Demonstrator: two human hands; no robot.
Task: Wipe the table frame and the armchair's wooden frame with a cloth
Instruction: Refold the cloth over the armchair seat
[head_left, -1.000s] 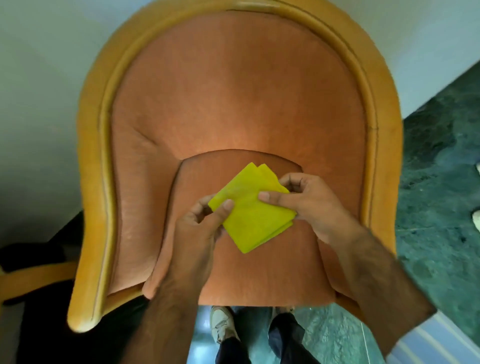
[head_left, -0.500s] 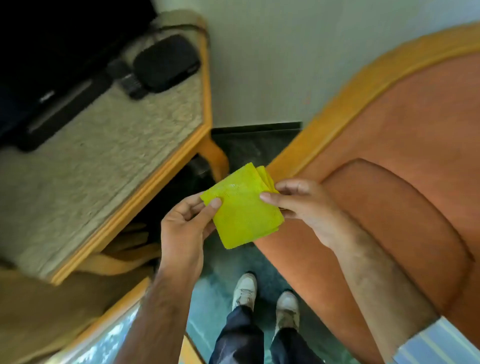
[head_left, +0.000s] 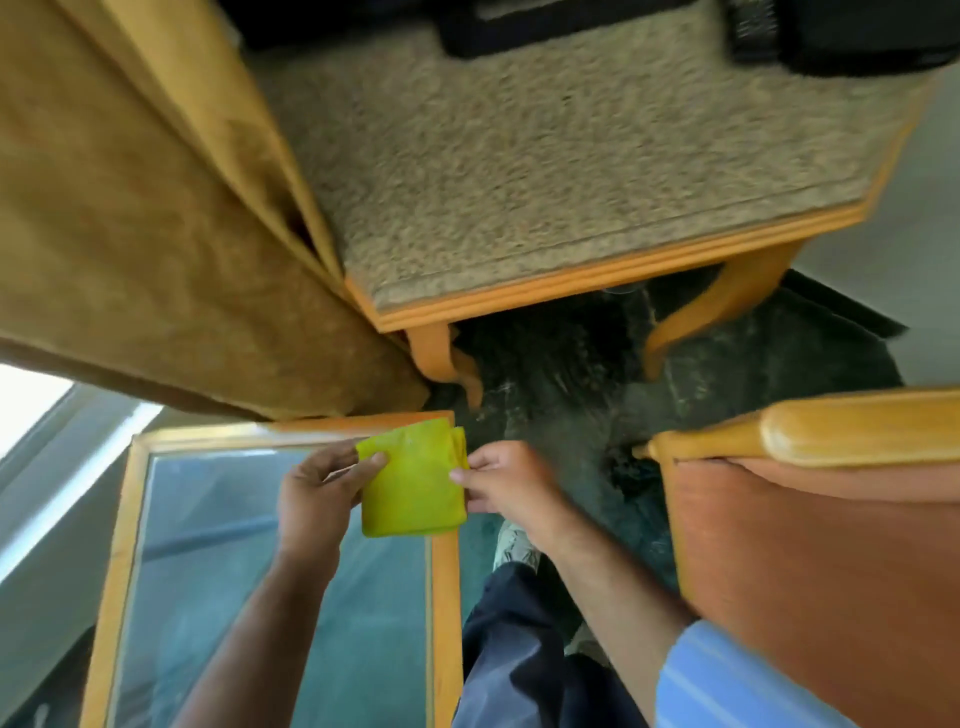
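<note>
The low glass table (head_left: 270, 597) has a hard wooden table frame (head_left: 445, 613) around it that will not bend, and the armchair (head_left: 831, 545) on the right has a smooth, hard wooden frame (head_left: 857, 434) on top, so I think both can be rubbed firmly. The yellow cloth (head_left: 413, 480) is folded into a small square and is held up in the air, over the near corner of the table. It looks soft, light and floppy, so pinching its two side edges works well: the left hand (head_left: 317, 493) pinches the left edge and the right hand (head_left: 506, 486) pinches the right edge.
</note>
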